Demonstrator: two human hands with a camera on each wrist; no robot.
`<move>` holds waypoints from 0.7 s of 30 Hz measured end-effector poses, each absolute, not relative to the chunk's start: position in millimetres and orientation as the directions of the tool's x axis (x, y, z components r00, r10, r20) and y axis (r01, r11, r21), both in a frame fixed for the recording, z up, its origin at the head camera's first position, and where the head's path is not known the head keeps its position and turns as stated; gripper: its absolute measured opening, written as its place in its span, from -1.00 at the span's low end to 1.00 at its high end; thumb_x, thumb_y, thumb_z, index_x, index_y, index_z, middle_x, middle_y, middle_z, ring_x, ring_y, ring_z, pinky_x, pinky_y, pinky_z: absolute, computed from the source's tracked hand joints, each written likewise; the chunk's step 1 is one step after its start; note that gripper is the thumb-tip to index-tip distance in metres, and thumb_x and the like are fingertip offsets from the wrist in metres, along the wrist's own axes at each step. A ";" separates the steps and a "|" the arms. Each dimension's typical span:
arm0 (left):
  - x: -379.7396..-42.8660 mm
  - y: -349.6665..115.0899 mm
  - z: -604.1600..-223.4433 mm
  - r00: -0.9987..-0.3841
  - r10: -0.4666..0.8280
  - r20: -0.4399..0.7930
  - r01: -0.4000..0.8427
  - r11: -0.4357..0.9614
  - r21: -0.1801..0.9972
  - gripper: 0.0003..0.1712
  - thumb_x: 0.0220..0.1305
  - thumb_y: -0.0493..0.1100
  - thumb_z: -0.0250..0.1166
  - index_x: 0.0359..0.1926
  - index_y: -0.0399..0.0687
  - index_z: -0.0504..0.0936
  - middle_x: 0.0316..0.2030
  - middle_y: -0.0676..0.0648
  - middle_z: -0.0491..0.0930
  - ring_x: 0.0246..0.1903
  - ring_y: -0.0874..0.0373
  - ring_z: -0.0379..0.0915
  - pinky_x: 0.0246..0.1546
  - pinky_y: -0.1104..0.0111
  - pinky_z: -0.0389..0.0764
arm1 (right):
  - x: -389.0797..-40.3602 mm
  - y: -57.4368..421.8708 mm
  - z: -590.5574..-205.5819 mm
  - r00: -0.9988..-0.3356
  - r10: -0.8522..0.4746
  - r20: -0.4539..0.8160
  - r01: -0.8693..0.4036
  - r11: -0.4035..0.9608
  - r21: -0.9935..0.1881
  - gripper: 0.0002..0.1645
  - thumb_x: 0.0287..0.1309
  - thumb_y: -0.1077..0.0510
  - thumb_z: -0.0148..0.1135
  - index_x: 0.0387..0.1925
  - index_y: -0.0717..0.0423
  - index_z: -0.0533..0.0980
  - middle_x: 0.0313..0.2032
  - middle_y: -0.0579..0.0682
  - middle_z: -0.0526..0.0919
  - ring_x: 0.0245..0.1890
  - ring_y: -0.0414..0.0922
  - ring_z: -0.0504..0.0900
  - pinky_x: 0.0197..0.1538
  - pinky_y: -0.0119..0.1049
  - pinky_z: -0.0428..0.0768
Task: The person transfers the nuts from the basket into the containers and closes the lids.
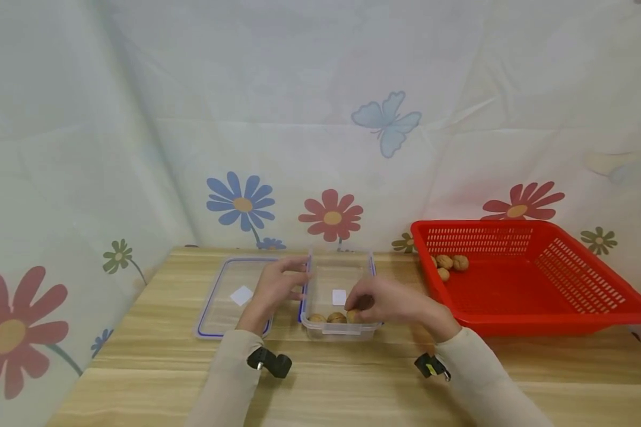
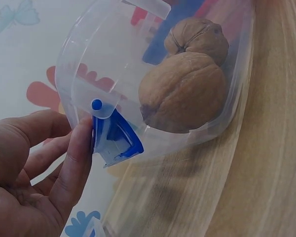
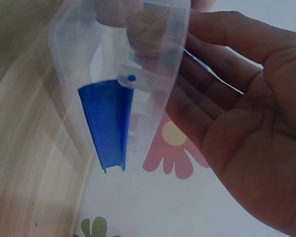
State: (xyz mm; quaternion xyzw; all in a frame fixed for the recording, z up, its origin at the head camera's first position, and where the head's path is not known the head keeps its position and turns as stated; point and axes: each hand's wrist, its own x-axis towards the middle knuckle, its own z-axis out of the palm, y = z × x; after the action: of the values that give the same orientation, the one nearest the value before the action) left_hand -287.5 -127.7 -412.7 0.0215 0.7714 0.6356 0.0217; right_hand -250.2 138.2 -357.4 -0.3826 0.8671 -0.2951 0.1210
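Observation:
A clear plastic box (image 1: 347,331) with blue clips stands in the middle of the table. Two walnuts, one of them this walnut (image 1: 337,318), lie along its near wall. My right hand (image 1: 387,299) reaches over the right rim and pinches another walnut (image 1: 354,316) beside them, low inside the box. In the right wrist view that walnut (image 3: 148,30) shows through the wall, while the fingertips are partly hidden. My left hand (image 1: 280,284) is at the left side, its extended fingers touching the box by a blue clip (image 2: 117,138).
A clear lid (image 1: 213,305) with a blue seal and white label lies left of the box. On the right stands a red plastic basket (image 1: 513,323), several walnuts (image 1: 445,262) in its left corner. A flowered curtain (image 1: 299,148) hangs behind the wooden table (image 1: 320,385).

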 end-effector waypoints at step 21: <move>-289.4 -127.6 -414.0 -0.998 0.058 -0.015 -0.004 0.188 0.982 -0.49 0.42 -0.29 0.40 0.36 -0.17 0.63 0.18 -0.29 0.62 -0.06 -0.09 0.70 -0.29 0.24 0.83 | -247.2 129.9 -357.3 -0.696 -0.715 -0.071 -0.562 0.603 -0.566 -0.80 0.29 0.36 0.45 -0.06 0.18 0.77 -0.14 -0.02 0.79 -0.22 -0.19 0.68 0.05 -0.23 0.77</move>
State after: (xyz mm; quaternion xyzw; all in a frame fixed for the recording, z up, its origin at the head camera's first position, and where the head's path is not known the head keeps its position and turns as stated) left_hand -289.4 -127.6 -414.0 0.0174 0.7703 0.6370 0.0241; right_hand -247.2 129.9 -357.3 -0.3614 0.8832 -0.2605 0.1465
